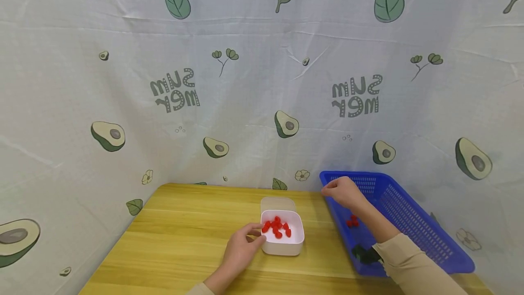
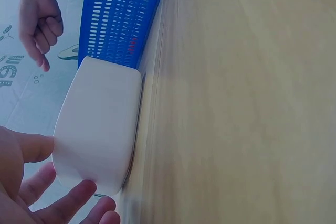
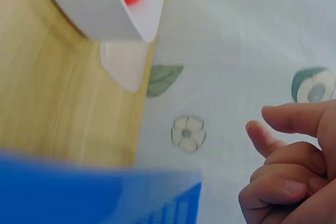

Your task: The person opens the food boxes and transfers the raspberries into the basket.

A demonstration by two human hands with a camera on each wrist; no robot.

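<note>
A small white box (image 1: 282, 248) holds several red pieces (image 1: 278, 235). My left hand (image 1: 240, 248) is at its left side, thumb and fingers spread and lightly curved; in the left wrist view the thumb touches the box (image 2: 100, 124). My right hand (image 1: 347, 192) hovers over the left rim of the blue basket (image 1: 425, 224). In the right wrist view the right hand (image 3: 299, 174) holds nothing: thumb and index finger stand apart, the other fingers curl loosely. Several red pieces (image 1: 353, 222) and a dark green item (image 1: 365, 255), partly hidden by the right sleeve, lie in the basket.
A flat beige panel (image 1: 278, 203) lies directly behind the box on the wooden table (image 1: 180, 236). The basket stands to the right of the box, with a strip of table between them. A pale curtain (image 1: 254, 85) with avocado and leaf prints hangs behind the table.
</note>
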